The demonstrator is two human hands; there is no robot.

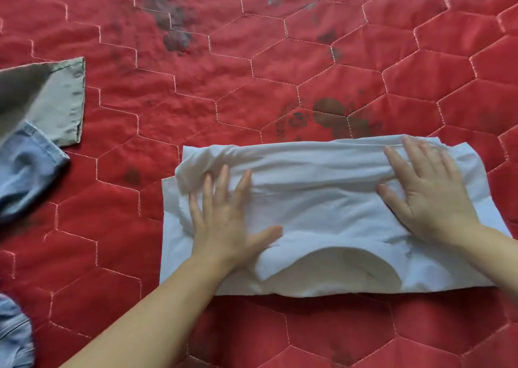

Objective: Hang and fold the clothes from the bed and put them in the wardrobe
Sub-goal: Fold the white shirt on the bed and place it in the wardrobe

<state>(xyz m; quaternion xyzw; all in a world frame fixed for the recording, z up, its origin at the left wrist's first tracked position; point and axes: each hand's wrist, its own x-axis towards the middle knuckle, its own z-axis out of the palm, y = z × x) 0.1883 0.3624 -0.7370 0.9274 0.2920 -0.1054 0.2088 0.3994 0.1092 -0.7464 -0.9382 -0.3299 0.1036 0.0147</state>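
Observation:
A white T-shirt lies folded into a wide band on the red quilted bed cover, its neckline opening toward me. My left hand presses flat on the shirt's left part, fingers spread and straight. My right hand lies flat on the right part, fingers straight and pointing away from me. Neither hand grips the cloth.
At the left edge lie a grey-green garment and a light blue denim piece. More blue denim shows at the lower left corner. The wardrobe is out of view.

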